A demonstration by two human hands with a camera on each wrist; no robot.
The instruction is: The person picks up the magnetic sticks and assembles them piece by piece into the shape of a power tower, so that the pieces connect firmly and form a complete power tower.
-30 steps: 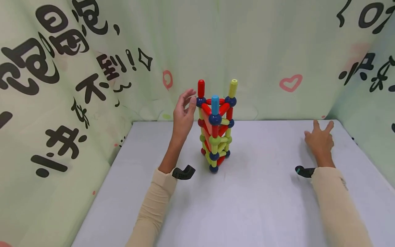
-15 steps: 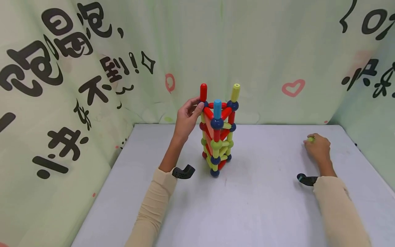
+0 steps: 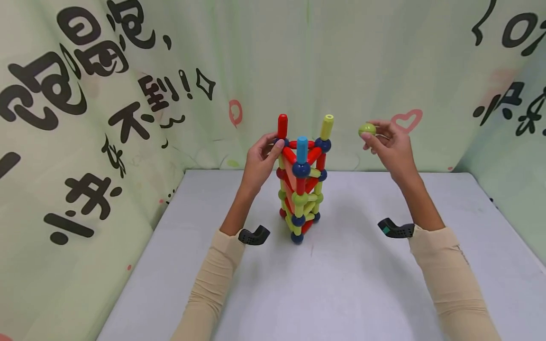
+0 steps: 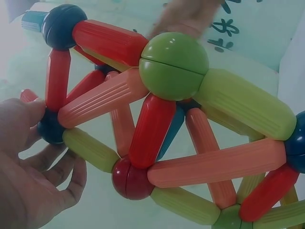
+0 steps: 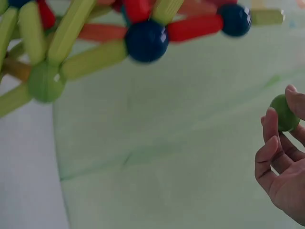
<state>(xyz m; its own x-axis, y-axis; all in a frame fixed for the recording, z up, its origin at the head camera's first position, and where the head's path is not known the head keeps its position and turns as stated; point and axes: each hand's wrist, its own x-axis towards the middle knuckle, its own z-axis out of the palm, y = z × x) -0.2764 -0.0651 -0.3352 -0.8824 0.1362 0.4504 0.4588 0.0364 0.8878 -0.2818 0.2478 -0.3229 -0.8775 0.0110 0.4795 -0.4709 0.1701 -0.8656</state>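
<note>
A tall tower of magnetic rods and balls (image 3: 300,199) stands upright on the table, built from red, yellow-green, salmon and blue pieces. Three rods point up from its top: a red rod (image 3: 282,127), a light blue rod (image 3: 302,149) and a yellow-green rod (image 3: 326,127). My left hand (image 3: 260,162) pinches the dark blue ball (image 4: 50,127) under the red rod, between thumb and fingers. To the right of the tower, my right hand (image 3: 394,148) is raised, holding a green ball (image 3: 367,129) at its fingertips. That hand (image 5: 288,176) appears at the right edge of the right wrist view.
The white table (image 3: 341,284) extends around the tower. Behind it and along both sides hangs a pale green curtain (image 3: 350,71) with black lettering and pink hearts. Each wrist carries a black camera mount (image 3: 254,235).
My left hand has closed in on the tower's top-left ball and pinched it. My right hand has picked a green ball up from the table's far right and brought it up and left toward the tower.
</note>
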